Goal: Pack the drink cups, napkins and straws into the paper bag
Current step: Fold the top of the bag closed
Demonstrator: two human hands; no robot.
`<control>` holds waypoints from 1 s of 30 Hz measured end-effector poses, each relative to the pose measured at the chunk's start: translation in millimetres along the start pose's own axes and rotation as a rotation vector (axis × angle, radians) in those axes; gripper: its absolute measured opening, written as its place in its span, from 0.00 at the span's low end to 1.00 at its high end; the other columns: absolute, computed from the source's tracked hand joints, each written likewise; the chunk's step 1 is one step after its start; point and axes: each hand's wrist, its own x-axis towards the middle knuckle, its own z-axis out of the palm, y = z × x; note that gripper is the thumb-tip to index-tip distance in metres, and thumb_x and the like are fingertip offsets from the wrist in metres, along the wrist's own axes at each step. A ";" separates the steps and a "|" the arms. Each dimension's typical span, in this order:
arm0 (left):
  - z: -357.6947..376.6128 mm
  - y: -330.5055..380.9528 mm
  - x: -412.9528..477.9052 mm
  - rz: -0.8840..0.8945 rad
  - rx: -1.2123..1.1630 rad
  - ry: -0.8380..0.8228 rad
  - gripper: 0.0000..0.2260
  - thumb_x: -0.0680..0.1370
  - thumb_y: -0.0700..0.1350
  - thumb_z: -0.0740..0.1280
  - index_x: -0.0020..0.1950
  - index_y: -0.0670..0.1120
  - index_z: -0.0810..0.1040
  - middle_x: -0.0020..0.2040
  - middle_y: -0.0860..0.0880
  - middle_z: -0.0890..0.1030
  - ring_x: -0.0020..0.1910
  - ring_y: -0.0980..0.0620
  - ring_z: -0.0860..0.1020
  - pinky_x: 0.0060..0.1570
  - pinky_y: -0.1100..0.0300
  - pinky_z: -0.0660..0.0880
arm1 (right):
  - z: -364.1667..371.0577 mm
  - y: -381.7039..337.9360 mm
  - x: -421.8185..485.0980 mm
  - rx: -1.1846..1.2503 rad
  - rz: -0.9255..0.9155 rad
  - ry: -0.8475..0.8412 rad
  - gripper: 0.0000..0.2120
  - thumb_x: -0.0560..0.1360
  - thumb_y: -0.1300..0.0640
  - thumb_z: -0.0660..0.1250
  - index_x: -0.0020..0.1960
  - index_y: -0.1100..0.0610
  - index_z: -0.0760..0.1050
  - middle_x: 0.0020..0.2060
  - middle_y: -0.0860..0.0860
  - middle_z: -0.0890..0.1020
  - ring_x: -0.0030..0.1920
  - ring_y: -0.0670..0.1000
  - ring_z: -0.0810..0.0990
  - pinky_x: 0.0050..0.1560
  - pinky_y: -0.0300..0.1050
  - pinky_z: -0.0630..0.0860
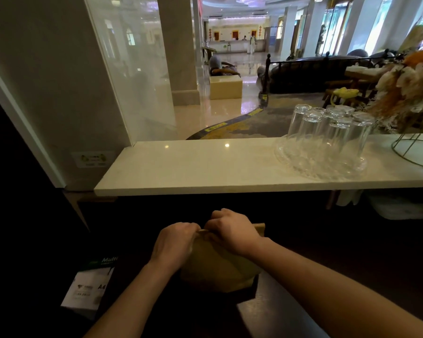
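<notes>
A brown paper bag [217, 269] stands in the dark space below the white counter, its top pinched together. My left hand [175, 242] grips the top edge from the left. My right hand [232, 230] grips the same edge from the right, knuckles up, touching the left hand. A corner of the bag's flap [259, 229] sticks out past my right hand. The bag's inside is hidden, and no drink cups, napkins or straws are in sight.
A white marble counter [205, 167] runs across above the bag. On its right stand several upturned drinking glasses on a glass tray [320, 162], a wire basket [415, 152] and dried flowers [405, 89]. A box of A4 paper [88, 289] sits low left. A glass panel [132, 69] rises at left.
</notes>
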 end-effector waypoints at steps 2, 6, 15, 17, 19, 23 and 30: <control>0.0 -0.3 0.9 0.013 0.035 -0.013 0.05 0.79 0.47 0.64 0.49 0.52 0.80 0.43 0.51 0.82 0.43 0.49 0.80 0.40 0.54 0.75 | 3.1 -7.6 6.2 0.007 -0.027 0.006 0.12 0.78 0.46 0.62 0.53 0.50 0.81 0.47 0.48 0.80 0.46 0.50 0.76 0.43 0.47 0.76; -1.5 -5.6 -0.4 0.043 0.018 -0.020 0.05 0.78 0.47 0.66 0.49 0.51 0.82 0.43 0.50 0.83 0.44 0.48 0.81 0.42 0.52 0.76 | 1.6 -5.6 8.9 0.005 -0.063 0.017 0.14 0.78 0.45 0.61 0.47 0.51 0.82 0.43 0.48 0.81 0.44 0.50 0.76 0.37 0.43 0.70; 2.1 -12.1 -6.6 0.037 -0.020 0.044 0.03 0.74 0.41 0.72 0.45 0.48 0.83 0.39 0.50 0.83 0.39 0.49 0.81 0.37 0.56 0.77 | -21.8 63.7 -48.9 -0.035 0.041 0.009 0.13 0.77 0.44 0.65 0.48 0.52 0.82 0.43 0.47 0.82 0.47 0.50 0.79 0.40 0.46 0.77; 1.5 -13.4 -5.3 0.018 0.009 0.024 0.03 0.76 0.42 0.70 0.47 0.48 0.83 0.40 0.50 0.83 0.40 0.49 0.81 0.39 0.55 0.77 | -27.2 86.8 -68.5 0.004 0.146 0.029 0.10 0.76 0.48 0.68 0.48 0.53 0.83 0.43 0.48 0.83 0.47 0.51 0.81 0.42 0.45 0.77; -1.6 -14.4 -3.1 -0.035 0.064 -0.021 0.04 0.78 0.46 0.67 0.49 0.51 0.81 0.42 0.52 0.82 0.42 0.50 0.79 0.42 0.54 0.76 | -31.2 106.8 -83.6 0.028 0.229 0.049 0.07 0.75 0.52 0.70 0.47 0.54 0.84 0.43 0.49 0.84 0.46 0.51 0.82 0.44 0.45 0.76; -4.5 12.2 11.4 0.058 0.165 -0.025 0.05 0.78 0.51 0.64 0.49 0.54 0.79 0.43 0.55 0.81 0.42 0.54 0.77 0.45 0.57 0.72 | -30.6 119.9 -95.6 0.120 0.350 0.117 0.04 0.76 0.53 0.69 0.47 0.52 0.82 0.42 0.47 0.82 0.45 0.51 0.81 0.44 0.45 0.75; 26.9 88.5 49.7 0.160 0.254 -0.070 0.09 0.80 0.54 0.61 0.55 0.51 0.76 0.48 0.50 0.81 0.47 0.49 0.79 0.46 0.53 0.71 | -34.2 73.6 -55.8 0.187 0.190 -0.001 0.23 0.74 0.40 0.65 0.65 0.49 0.75 0.55 0.45 0.79 0.55 0.47 0.74 0.55 0.43 0.73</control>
